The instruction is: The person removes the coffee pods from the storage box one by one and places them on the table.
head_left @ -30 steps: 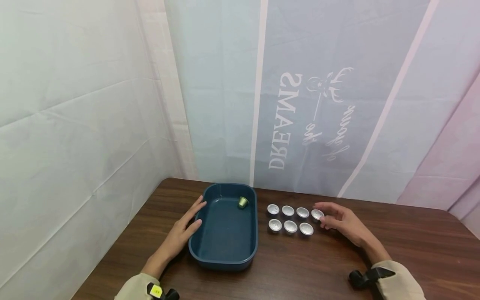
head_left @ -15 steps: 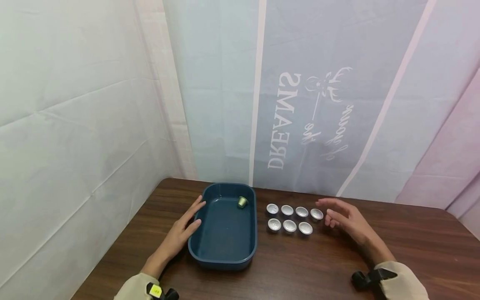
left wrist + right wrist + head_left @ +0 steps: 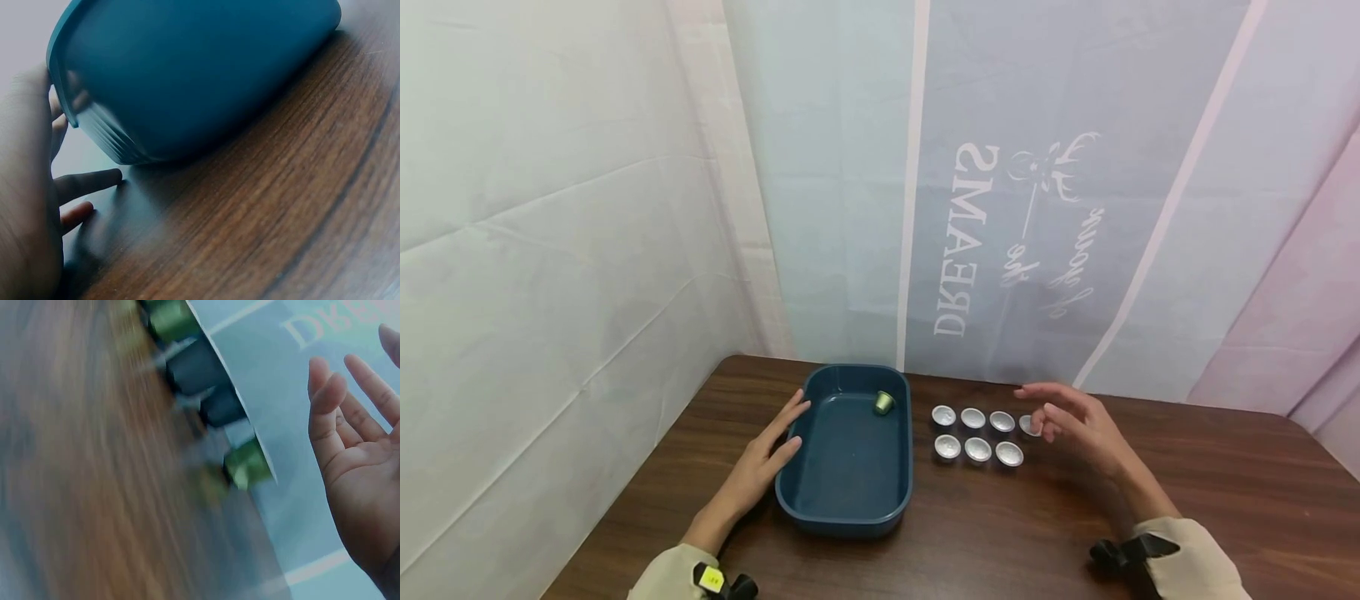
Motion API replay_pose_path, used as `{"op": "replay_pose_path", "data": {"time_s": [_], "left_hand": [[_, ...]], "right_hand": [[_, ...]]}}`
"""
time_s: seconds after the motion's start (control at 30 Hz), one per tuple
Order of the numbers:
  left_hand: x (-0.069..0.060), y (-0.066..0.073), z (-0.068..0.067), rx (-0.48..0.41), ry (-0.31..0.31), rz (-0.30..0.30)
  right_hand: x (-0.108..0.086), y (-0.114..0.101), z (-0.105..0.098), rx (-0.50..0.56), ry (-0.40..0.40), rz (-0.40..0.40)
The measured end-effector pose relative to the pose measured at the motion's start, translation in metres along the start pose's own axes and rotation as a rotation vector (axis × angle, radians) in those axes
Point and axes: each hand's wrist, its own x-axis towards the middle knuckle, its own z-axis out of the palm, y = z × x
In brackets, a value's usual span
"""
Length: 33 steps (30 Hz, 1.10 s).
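A dark blue tray (image 3: 850,475) sits on the table, with one green coffee capsule (image 3: 884,403) lying on its side inside near the far right corner. My left hand (image 3: 758,462) rests along the tray's left rim, fingers extended; the left wrist view shows some fingertips by the tray wall (image 3: 187,81). Right of the tray, several coffee capsules stand foil lid up in two rows, such as this near-row capsule (image 3: 1009,454). My right hand (image 3: 1086,429) hovers over the far row's right end, holding nothing, and partly hides the last capsule (image 3: 1027,425). Green (image 3: 247,464) and dark (image 3: 222,406) capsule bodies show in the right wrist view.
A brown wooden table (image 3: 985,533) carries everything. Fabric backdrops rise behind it (image 3: 842,250) and along its left side (image 3: 550,292). Black straps with cameras (image 3: 1131,552) sit on both sleeves.
My right hand, earlier with fingers at the far row's last capsule, drew back to the right, then rose and swung left over it. The left hand and tray stay put.
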Motion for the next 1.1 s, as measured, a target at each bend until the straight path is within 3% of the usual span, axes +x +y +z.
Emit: {"op": "replay_pose_path", "data": {"time_s": [0.17,0.33,0.47,0.77,1.1], "left_hand": [[0.0,0.0,0.0,0.003,-0.003,-0.003],[0.0,-0.001,0.002,-0.002,-0.004,-0.003],[0.0,-0.001,0.001,0.0,0.0,-0.005],[0.001,-0.001,0.0,0.004,0.001,0.003],[0.0,-0.001,0.0,0.003,0.005,0.006]], "right_hand": [[0.017,-0.006,0.016,0.122,-0.074,-0.057],[0.031,-0.009,0.032,0.114,-0.087,-0.063],[0.043,-0.011,0.043,0.051,-0.111,-0.027],[0.071,-0.015,0.07,-0.051,-0.145,0.148],[0.098,-0.015,0.091,-0.041,-0.222,0.185]]}}
